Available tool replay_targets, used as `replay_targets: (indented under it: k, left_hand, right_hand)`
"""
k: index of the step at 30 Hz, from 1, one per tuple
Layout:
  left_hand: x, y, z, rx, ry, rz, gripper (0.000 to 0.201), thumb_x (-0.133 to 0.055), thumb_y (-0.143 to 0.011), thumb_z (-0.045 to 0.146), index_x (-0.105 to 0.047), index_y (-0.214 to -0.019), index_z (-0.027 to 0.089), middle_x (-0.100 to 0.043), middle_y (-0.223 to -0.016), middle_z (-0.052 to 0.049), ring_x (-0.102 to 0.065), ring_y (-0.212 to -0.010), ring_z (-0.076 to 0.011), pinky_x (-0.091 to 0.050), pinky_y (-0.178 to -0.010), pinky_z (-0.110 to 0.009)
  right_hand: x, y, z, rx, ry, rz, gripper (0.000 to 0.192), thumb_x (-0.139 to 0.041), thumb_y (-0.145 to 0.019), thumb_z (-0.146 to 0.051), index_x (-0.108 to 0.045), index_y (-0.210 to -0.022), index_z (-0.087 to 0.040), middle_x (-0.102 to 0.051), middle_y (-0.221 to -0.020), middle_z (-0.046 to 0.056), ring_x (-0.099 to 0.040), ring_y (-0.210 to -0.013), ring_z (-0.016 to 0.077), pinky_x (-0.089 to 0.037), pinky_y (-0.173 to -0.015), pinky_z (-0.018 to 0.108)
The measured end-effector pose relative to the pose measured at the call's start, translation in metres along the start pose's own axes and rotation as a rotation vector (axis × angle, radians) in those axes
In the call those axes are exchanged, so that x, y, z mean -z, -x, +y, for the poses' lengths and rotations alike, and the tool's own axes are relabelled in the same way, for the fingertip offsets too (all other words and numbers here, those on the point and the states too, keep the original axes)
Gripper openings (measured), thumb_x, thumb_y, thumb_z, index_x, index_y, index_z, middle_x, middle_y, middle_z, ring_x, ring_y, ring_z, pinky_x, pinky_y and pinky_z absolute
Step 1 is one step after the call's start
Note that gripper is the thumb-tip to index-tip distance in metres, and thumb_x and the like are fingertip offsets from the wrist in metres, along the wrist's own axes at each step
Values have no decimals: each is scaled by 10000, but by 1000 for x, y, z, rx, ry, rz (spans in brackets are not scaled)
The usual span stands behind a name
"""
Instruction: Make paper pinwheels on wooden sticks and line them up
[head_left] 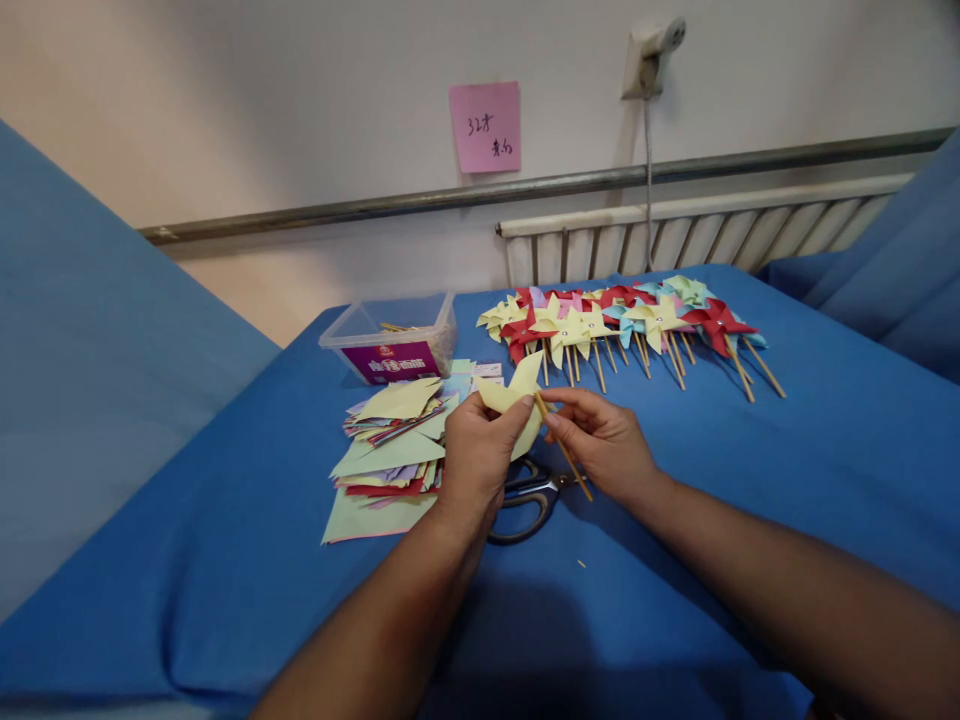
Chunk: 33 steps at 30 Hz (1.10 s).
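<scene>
- The scissors (534, 497) lie partly hidden under the left hand (477, 455); the blades do not show.
- The writing on the pink note (485, 127) is too small to read.
- The box (391, 338) label is blurred.
- Lower sheets in the paper pile (386, 452) are covered.
- Both forearms are cut off by the bottom edge.

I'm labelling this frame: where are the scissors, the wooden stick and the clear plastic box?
scissors (534, 497): head view, on the handle loop.
wooden stick (571, 463): head view, on its lower shaft.
clear plastic box (390, 340): head view, on the front wall.
</scene>
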<state>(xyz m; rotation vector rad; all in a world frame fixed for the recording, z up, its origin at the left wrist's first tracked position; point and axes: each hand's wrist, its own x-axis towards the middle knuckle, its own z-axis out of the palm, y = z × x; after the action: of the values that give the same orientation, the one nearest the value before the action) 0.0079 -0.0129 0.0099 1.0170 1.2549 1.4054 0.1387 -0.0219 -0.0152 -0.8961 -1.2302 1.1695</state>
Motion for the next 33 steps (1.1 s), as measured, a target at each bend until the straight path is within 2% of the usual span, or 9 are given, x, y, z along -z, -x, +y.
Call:
replay_targets:
  k: [8, 14, 22, 26, 33]
  left_hand:
    - [0, 0, 0, -12, 1, -11, 435, -814, -574, 362, -707, -918, 119, -725, -842, -90, -656, -692, -196, -497, -643, -298]
    - [1, -1, -1, -17, -13, -12, 444, -815, -574, 370, -705, -922, 116, -725, -845, -89, -656, -694, -198, -493, -639, -293]
    - [0, 0, 1, -2, -34, -4, 441, -815, -564, 371, -706, -904, 112, -722, -821, -84, -641, -656, -185, -486, -610, -284]
    - [1, 0, 1, -49, -106, 2, 410, -799, -590, 366, -711, -902, 115, -720, -817, -78, -642, -681, -189, -487, -623, -282]
    - [0, 2, 3, -106, -146, 11, 372, -794, -610, 340, -704, -896, 119, -722, -818, -72, -647, -700, -192, -495, -639, -286]
  right_hand:
    - [0, 0, 3, 25, 7, 13, 302, -700, -746, -324, -682, -1024, -205, -609, -636, -32, -570, -568, 101, -447, -524, 236]
    - [-1, 0, 3, 26, -17, 25, 293, -711, -733, -309, -689, -1005, -202, -601, -623, -37, -551, -544, 93, -437, -510, 227]
    - [0, 0, 6, 50, 47, 29, 283, -684, -762, -297, -679, -1026, -198, -581, -631, -40, -555, -566, 103, -437, -536, 242]
    - [2, 1, 7, 78, 124, 18, 259, -666, -783, -283, -674, -1031, -208, -573, -630, -43, -533, -546, 96, -422, -517, 235]
    - [3, 5, 5, 123, 289, 59, 97, -645, -810, -299, -623, -820, -205, -661, -683, -11, -599, -578, 116, -465, -544, 239]
